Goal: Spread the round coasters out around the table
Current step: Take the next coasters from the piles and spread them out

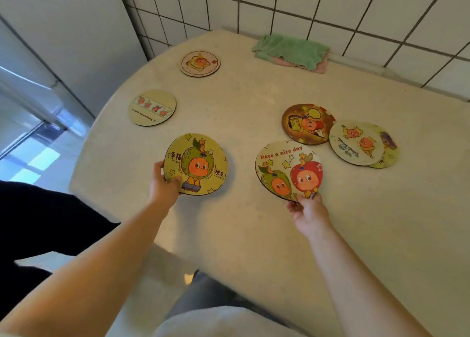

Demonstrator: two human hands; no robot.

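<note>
My left hand (162, 184) grips the near-left edge of a yellow coaster with a green-hooded figure (197, 162), low over the table (241, 95). My right hand (309, 212) pinches the near edge of the "Have a nice day" coaster (286, 170), tilted above the table. Two coasters lie flat at the left: a striped one (152, 107) and a pale one (201, 63) farther back. At the right, a brown coaster (307, 123) lies beside a pale coaster (356, 143) that overlaps another coaster (390, 148) beneath it.
A folded green and pink cloth (292, 53) lies at the back by the tiled wall (330, 3). A white cabinet or fridge (63, 31) stands left of the table. The table's curved edge runs along the left and near side.
</note>
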